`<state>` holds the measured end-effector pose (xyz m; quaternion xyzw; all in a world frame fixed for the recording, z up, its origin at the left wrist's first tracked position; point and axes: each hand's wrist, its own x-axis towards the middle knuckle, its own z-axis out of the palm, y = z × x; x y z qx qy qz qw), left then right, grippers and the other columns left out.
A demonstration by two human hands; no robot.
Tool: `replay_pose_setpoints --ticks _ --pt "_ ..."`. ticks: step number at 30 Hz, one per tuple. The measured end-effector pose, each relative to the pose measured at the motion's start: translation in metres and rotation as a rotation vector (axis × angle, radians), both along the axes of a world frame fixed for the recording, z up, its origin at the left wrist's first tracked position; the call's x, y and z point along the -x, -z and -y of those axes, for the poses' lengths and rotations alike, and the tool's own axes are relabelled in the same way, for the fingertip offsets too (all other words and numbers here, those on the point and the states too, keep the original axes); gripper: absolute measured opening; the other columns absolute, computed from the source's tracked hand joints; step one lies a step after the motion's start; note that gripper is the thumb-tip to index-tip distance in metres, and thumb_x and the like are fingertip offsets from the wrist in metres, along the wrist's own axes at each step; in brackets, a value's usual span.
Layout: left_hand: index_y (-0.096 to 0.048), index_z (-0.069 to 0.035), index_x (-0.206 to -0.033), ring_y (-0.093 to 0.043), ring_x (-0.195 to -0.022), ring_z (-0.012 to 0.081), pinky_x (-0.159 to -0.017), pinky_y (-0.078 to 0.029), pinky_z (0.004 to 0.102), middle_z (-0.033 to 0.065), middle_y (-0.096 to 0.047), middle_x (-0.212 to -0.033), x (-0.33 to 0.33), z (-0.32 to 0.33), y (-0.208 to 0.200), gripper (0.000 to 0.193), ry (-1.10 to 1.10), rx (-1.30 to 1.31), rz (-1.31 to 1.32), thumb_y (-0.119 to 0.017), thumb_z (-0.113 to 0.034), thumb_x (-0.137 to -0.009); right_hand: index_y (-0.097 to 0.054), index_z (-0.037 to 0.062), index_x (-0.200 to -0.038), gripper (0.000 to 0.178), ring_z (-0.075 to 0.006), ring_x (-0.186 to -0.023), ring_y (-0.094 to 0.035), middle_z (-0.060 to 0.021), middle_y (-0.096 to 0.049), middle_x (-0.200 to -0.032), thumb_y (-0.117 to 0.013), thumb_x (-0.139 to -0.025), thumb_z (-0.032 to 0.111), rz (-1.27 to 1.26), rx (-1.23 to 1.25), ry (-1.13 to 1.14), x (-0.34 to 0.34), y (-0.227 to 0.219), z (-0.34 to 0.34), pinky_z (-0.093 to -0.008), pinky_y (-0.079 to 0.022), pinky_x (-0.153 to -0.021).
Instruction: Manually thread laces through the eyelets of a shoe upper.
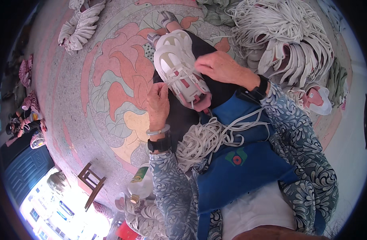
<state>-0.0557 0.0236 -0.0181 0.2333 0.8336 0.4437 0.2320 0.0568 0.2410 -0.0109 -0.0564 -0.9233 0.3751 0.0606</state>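
Across my dark-clad legs lies a stack of white shoe uppers with pink and beige parts. Over the nearest one runs a white shoelace, crossing its pink tongue. My left hand is closed in a pinch at the left side of this upper, where the shoelace reaches its fingertips. My right hand is closed just to the right of the upper; its fingertips are slightly blurred, and what they hold cannot be made out. A tangle of loose white laces rests on the blue apron in my lap.
A large heap of white uppers and laces stands at the far right, beside a pink-and-white piece. More uppers lie far left. Near my left arm are a plastic bottle, a pile of uppers and a wooden stool.
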Motion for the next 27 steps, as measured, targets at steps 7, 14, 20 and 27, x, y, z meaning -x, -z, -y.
replay_pose_setpoints --ticks 7,14,20,27 --pt "-0.058 0.001 -0.090 -0.057 -0.075 0.0269 -0.067 -0.044 0.0336 0.0163 -0.059 -0.084 -0.003 -0.006 0.005 0.013 0.019 0.063 -0.071 -0.055 -0.011 -0.087 -0.062 0.0075 -0.085 0.015 -0.0309 -0.072 -0.060 -0.0098 -0.062 -0.078 -0.054 -0.083 0.020 0.144 -0.213 -0.052 0.004 -0.002 0.018 -0.0383 -0.047 -0.060" --pt "-0.057 0.000 -0.089 -0.056 -0.074 0.0301 -0.067 -0.045 0.0364 0.0156 -0.057 -0.080 -0.006 -0.006 -0.005 0.010 0.025 0.000 -0.167 -0.055 -0.009 -0.086 -0.062 0.0060 -0.083 0.013 -0.0309 -0.069 -0.058 -0.0103 -0.055 -0.071 -0.057 -0.082 0.018 -0.047 -0.121 0.099 0.011 0.008 0.000 -0.0383 -0.046 -0.061" --pt "-0.058 0.001 -0.087 -0.054 -0.078 0.0287 -0.068 -0.044 0.0367 0.0154 -0.055 -0.083 -0.005 -0.008 -0.003 0.009 0.061 -0.046 -0.394 -0.057 -0.008 -0.084 -0.061 0.0054 -0.079 0.015 -0.0309 -0.072 -0.056 -0.0111 -0.052 -0.077 -0.054 -0.082 0.018 0.010 -0.045 0.002 -0.001 -0.001 0.004 -0.0405 -0.045 -0.062" --pt "-0.061 -0.001 -0.084 -0.054 -0.080 0.0305 -0.070 -0.042 0.0392 0.0134 -0.057 -0.076 -0.005 -0.011 -0.008 0.010 0.039 0.018 -0.260 -0.059 -0.011 -0.083 -0.062 0.0040 -0.081 0.014 -0.0304 -0.071 -0.055 -0.0107 -0.050 -0.075 -0.055 -0.084 0.016 -0.015 -0.027 0.050 0.010 0.006 0.009 -0.0393 -0.044 -0.062"
